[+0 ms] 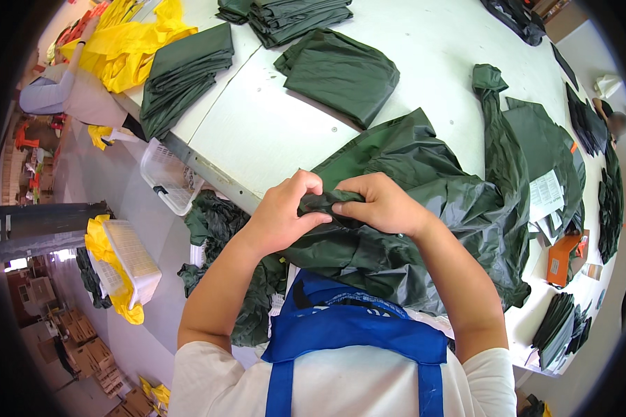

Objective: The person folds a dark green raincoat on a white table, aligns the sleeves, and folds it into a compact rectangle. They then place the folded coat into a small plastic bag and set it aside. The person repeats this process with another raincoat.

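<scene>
A dark green, shiny waterproof garment point(459, 212) lies rumpled across the near part of the table, its edge hanging over toward my blue apron point(355, 326). One long sleeve-like part point(497, 125) stretches away at the right. My left hand point(285, 212) is closed on a gathered bit of the green fabric, thumb and fingers pinching it. Close beside it, my right hand point(380, 203) pinches the same fold, thumb toward me. Whatever small detail lies between the fingers is hidden.
Folded green garments point(341, 73) and a stack point(188, 76) lie on the white table point(257, 139). Yellow garments point(135, 52) sit at the far left near another person point(66, 90). White baskets point(135, 260) stand on the floor. Papers point(546, 194) and an orange box point(563, 258) are right.
</scene>
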`<state>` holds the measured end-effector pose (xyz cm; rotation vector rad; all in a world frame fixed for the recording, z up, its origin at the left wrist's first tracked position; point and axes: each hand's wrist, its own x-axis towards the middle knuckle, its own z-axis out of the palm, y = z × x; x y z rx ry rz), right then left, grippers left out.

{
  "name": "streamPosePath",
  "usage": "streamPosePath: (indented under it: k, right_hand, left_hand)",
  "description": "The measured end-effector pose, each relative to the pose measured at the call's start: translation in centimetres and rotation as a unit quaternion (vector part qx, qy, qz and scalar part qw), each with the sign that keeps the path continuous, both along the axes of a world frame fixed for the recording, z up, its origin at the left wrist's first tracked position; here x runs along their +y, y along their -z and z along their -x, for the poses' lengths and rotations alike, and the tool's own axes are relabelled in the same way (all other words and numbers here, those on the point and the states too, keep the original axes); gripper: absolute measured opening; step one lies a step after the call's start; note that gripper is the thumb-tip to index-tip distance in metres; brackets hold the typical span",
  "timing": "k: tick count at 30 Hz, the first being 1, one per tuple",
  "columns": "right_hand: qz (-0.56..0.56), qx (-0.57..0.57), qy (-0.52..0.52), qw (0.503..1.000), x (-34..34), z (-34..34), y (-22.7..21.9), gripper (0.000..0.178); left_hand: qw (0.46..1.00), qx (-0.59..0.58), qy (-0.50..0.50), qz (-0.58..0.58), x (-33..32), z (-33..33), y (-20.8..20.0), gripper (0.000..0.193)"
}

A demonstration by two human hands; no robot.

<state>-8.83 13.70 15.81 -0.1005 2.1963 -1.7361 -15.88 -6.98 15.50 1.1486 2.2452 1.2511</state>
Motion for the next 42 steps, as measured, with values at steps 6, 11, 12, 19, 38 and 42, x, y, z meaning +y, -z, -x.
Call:
streamPosePath:
  k: [6, 11, 12, 19, 38, 42]
  right_hand:
    - [-0.210, 0.158, 0.153, 0.953, 7.9, -3.3, 0.8, 0.052]
    - [-0.506, -0.017, 0.571, 0.647, 32.6, -16.6, 10.8, 0.056]
    - [-0.542, -0.095, 0.573, 0.608, 36.5, -20.9, 13.2, 0.065]
    - [-0.399, -0.209, 0.547, 0.705, 37.7, -23.3, 15.1, 0.060]
    - [0.233, 0.062, 0.633, 0.736, 23.6, -45.4, -3.1, 0.041]
    - [0.177, 0.228, 0.811, 0.509, 22.7, -49.7, -10.8, 0.046]
  left_hand:
    - [0.960, -0.119, 0.066, 0.246, -2.2, 2.1, 1.1, 0.067]
    - [0.967, -0.088, 0.145, 0.191, 0.3, 8.5, 2.5, 0.050]
    - [0.955, -0.171, 0.133, 0.203, 3.4, 9.1, 3.0, 0.042]
    - [0.853, -0.059, 0.240, 0.461, 18.3, 7.8, 13.1, 0.050]
    - [0.901, -0.324, -0.108, -0.267, -1.7, 13.2, -12.4, 0.035]
    - [0.892, -0.275, -0.125, -0.335, -5.9, 12.4, -19.3, 0.051]
